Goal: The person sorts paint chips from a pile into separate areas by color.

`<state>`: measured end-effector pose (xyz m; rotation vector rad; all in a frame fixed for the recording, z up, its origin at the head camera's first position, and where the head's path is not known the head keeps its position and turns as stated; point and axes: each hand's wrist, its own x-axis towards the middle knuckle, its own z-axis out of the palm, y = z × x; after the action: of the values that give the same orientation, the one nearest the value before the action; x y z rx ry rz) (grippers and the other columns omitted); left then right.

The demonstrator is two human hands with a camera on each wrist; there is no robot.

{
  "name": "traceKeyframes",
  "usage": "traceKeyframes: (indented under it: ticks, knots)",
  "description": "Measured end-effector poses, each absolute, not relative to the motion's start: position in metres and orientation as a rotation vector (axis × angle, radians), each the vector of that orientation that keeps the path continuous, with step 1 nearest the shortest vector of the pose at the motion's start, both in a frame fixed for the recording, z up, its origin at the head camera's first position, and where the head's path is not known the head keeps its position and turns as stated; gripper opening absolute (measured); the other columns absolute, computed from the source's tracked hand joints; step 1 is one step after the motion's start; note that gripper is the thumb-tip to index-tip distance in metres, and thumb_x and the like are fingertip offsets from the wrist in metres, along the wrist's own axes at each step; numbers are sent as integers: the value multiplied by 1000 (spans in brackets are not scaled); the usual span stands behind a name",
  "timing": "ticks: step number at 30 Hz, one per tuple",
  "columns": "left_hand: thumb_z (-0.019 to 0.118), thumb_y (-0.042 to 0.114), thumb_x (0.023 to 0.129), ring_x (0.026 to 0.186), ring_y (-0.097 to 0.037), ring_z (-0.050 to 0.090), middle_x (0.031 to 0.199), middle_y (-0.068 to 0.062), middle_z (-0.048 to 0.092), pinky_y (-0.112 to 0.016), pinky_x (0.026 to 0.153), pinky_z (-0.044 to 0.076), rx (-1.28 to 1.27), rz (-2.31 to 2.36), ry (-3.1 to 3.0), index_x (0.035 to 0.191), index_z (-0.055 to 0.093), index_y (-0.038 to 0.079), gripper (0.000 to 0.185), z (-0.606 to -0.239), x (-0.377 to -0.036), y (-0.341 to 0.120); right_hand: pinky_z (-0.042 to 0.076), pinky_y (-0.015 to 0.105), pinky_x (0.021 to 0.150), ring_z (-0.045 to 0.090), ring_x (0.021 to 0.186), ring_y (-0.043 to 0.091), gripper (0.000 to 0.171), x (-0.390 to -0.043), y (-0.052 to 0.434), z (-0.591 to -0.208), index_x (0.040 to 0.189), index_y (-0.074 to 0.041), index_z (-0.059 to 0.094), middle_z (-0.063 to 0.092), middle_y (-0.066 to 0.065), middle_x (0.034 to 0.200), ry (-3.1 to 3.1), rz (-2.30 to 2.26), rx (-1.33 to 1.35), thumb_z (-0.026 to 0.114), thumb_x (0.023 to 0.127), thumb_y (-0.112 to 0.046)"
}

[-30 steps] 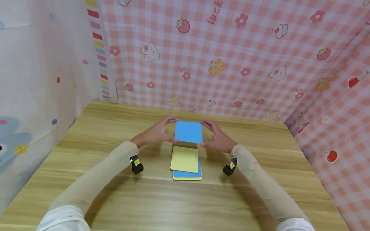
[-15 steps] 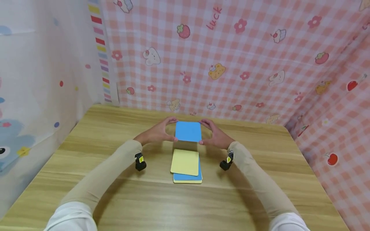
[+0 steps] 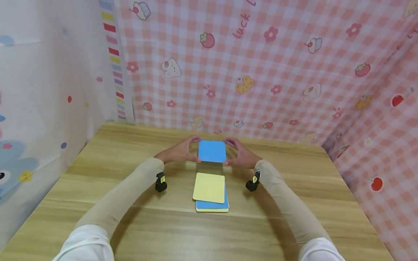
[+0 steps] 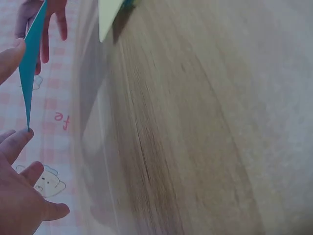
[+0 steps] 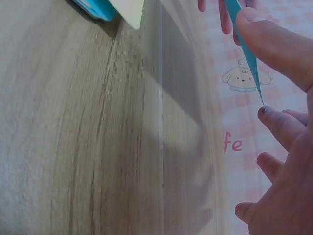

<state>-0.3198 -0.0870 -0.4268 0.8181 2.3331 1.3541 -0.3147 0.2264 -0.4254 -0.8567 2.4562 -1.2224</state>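
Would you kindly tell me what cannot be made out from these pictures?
Head view: most of the lower blue card, covered by the upper yellow card.
Head view: most of the bottom yellow card, under both.
Left wrist view: most of the upper yellow card, cut off by the top edge.
Right wrist view: parts of the left hand and held blue card, likewise cut off.

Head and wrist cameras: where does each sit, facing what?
Head: worn on the head, facing forward and down at the table; shows sleeves, left hand and right hand.
Left wrist: worn there, facing that hand; right hand's fingers show beyond.
Right wrist: worn there, facing that hand; left hand's fingers show beyond.
Shared: both wrist views show the blue card nearly edge-on.
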Motion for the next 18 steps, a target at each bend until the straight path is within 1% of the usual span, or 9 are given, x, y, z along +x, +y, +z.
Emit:
traceKeyframes:
  ticks: [5,8,14,18]
  knots:
    - [84,25,84,152,-33,22,166,-14,24,-53,121,23,825,1294,2342,159,17,1,103,-427,-322,-84,15,57,122,11,154,32,101,-317,227,-430,159,-1,10,23,15,166,2447,-1216,-831,81,88,-17]
    - [84,25,84,152,-33,22,165,-15,25,-51,121,23,832,1261,2360,159,19,0,103,-428,-323,-83,15,55,122,12,154,32,102,-319,226,-432,159,0,9,23,15,166,2457,-1179,-819,81,88,-15]
    - [83,24,84,150,-35,26,163,-19,27,-49,121,24,848,1194,2409,158,19,-4,101,-434,-327,-80,13,53,123,12,154,34,104,-322,223,-437,158,3,9,22,15,166,2479,-1106,-805,82,86,-15]
    - [84,22,83,149,-35,28,163,-19,29,-49,121,25,839,1173,2420,158,21,-4,101,-435,-327,-77,14,52,123,12,154,33,104,-323,221,-440,158,2,11,22,13,167,2500,-1068,-772,83,86,-17]
